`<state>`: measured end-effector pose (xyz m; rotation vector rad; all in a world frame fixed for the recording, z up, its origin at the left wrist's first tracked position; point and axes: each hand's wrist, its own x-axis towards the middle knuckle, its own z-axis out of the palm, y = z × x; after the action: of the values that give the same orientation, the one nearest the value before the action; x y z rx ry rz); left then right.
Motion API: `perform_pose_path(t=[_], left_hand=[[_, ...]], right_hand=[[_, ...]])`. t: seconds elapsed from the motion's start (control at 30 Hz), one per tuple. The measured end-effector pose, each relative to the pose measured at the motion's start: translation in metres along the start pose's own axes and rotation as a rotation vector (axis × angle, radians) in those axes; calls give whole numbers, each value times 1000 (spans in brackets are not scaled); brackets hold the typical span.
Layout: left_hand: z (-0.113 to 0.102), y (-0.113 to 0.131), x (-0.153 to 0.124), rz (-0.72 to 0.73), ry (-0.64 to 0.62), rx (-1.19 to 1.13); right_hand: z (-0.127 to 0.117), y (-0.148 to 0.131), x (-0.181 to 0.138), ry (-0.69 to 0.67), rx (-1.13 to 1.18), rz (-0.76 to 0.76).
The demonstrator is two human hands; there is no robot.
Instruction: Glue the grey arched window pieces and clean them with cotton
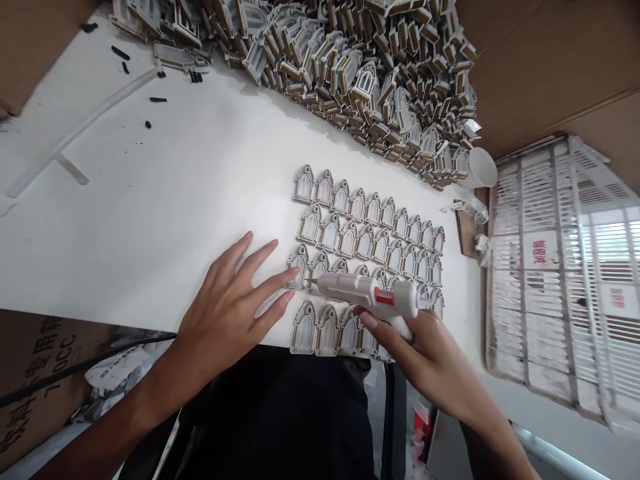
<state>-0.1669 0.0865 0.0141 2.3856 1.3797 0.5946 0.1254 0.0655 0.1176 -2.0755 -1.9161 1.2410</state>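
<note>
My right hand (425, 353) grips a white glue gun (370, 295) with a red trigger, its nozzle pointing left at a small arch-shaped window piece (299, 264) in the third row. My left hand (227, 310) lies flat on the white table (150, 200) with fingers spread, its fingertips touching that same piece. Several rows of these grey arch-shaped window pieces (370, 223) are laid out flat in front of me. The gun and my right hand cover part of the lower rows.
A big heap of the same window pieces (360, 60) fills the far side of the table. A white cup (483, 167) stands at the heap's right end. A white slatted crate (560, 267) lies at the right. Clear glue sticks (75, 133) and black bits lie far left.
</note>
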Motion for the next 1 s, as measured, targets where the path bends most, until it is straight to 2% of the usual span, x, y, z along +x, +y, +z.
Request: perform_pose_path(t=[0.23,0.5,0.73,1.0], left_hand=[[0,1,0,-1,12,6],[1,1,-1,-13,20,-1],[2,1,-1,16,33,28],[4,3,-1,18,61,50]], right_hand=[[11,1,5,-32,-28,53],[13,2,7,-39,-15,29],[11,-4,8,84,-187,-123],[-6,-22,3,104,-392,-263]])
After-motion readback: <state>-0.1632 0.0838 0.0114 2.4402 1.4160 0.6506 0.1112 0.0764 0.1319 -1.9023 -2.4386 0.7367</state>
